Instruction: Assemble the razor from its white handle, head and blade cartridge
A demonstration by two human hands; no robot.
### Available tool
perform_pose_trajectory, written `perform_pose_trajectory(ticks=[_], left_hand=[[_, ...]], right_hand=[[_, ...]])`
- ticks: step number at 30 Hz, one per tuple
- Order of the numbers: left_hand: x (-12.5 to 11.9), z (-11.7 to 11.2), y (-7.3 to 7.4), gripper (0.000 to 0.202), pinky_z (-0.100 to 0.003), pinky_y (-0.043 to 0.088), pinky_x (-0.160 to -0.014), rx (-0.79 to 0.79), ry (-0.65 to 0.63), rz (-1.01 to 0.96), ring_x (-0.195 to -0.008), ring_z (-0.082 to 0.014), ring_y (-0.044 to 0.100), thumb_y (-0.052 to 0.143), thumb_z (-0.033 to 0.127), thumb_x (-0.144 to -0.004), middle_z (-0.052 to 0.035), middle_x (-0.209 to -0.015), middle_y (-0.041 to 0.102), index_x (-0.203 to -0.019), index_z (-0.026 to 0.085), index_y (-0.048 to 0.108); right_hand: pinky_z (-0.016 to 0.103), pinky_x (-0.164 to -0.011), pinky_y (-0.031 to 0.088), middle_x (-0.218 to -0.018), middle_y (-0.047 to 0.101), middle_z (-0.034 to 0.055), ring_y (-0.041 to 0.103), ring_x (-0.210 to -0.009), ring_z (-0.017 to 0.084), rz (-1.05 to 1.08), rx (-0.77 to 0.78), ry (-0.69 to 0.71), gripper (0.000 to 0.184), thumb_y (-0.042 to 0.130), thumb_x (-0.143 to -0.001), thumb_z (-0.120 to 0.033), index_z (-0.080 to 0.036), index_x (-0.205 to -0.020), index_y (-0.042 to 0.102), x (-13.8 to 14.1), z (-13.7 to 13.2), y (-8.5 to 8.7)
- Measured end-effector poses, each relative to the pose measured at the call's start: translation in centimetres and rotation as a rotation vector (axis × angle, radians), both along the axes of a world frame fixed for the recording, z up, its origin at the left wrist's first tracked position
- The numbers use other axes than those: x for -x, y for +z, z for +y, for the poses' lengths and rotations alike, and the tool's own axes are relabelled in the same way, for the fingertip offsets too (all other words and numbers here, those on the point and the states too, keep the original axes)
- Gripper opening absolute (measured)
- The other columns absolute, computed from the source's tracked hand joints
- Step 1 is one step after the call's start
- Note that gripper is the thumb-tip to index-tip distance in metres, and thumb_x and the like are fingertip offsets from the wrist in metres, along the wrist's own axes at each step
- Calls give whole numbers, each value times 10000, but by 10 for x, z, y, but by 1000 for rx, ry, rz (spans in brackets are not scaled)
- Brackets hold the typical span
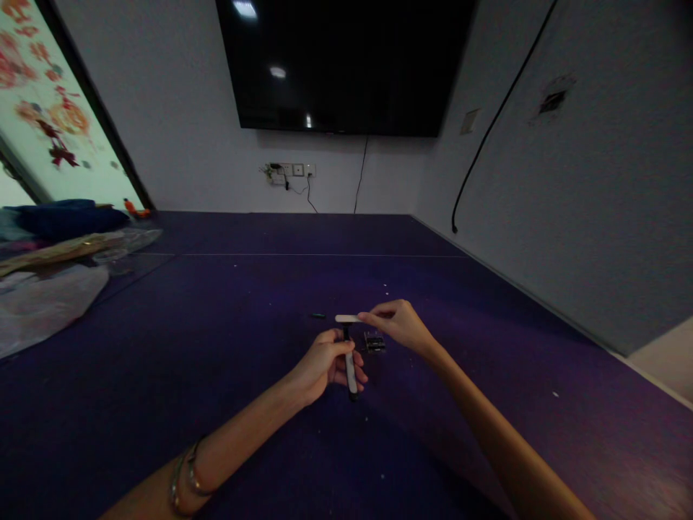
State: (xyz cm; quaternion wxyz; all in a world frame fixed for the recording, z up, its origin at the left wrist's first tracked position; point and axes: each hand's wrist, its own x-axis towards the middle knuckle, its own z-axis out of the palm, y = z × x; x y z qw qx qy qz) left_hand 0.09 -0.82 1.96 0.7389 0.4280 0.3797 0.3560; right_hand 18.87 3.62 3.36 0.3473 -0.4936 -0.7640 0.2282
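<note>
Grip of left hand firm around white-and-black tool, right hand in tight pinch on pale strip.

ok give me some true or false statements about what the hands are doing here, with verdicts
The left hand holds a white-and-black tool. True.
The right hand lies flat and empty on the table. False: its fingers pinch a pale strip.
A small dark part lies on the table by the right hand. True.
The wall screen shows a bright picture. False: it is dark.
Bracelets sit on the right wrist. False: they are on the left wrist.
</note>
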Motion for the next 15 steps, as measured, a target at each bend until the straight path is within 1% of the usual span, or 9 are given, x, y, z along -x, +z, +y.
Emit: perform_pose_trajectory(ticks=[6,8,12,15], left_hand=[[1,1,4,45,-331,527,-461,-18,16,5,-499,-177,621,442,157,-827,-25,-634,588,-853,158,405],[1,1,4,57,-339,530,-468,-22,15,-5,-506,-180,623,451,166,-825,-25,-636,589,-857,160,404],[1,0,2,85,-350,529,-470,-38,-11,-3,-511,-187,626,454,172,-820,-27,-647,595,-884,164,398],[1,-1,3,89,-346,527,-470,-65,-22,-8,-517,-187,625,467,187,-818,-31,-657,598,-869,167,397]], right_hand=[[229,-455,291,-507,555,12,450,-477,102,1,35,-47,480,543,-743,-579,-138,-630,695,-18,7,-2],[227,-450,286,-511,554,12,446,-474,100,26,26,-52,476,543,-744,-577,-138,-640,696,-16,6,-1],[223,-458,305,-533,566,15,458,-489,101,62,22,-10,476,532,-754,-578,-140,-658,694,-3,-1,2],[224,-446,291,-500,540,5,437,-465,94,33,45,-15,482,536,-746,-585,-144,-614,676,-6,1,1]])
